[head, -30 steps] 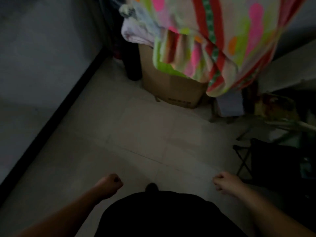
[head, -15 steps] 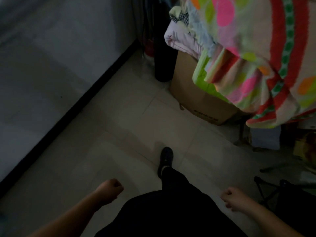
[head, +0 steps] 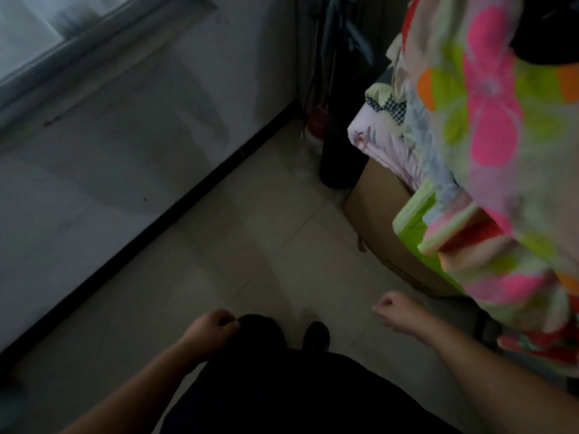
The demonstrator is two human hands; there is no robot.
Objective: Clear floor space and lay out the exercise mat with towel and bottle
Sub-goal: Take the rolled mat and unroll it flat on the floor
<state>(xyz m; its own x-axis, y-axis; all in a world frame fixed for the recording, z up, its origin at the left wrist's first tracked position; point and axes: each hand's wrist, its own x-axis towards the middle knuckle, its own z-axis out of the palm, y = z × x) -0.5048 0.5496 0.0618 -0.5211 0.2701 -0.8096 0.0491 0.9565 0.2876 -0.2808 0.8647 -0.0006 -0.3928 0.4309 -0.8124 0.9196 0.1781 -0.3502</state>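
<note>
A dark upright cylinder stands on the tiled floor in the far corner, against a cardboard box. Whether it is a rolled mat I cannot tell in this dim light. No towel or bottle is plainly visible. My left hand hangs low at centre beside my dark-clad knee, its fingers loosely curled and holding nothing. My right hand hangs further right above the floor, also loosely curled and holding nothing. Both hands are well short of the cylinder.
Bright flowered bedding is piled on the box and overhangs it on the right. A grey wall with black skirting runs along the left. A small red object and cables sit in the corner. My black shoe is on the tiles.
I have walked closer to the corner, so the box, bedding and dark cylinder loom larger and sit further right. Both hands swing idly and hold nothing.
</note>
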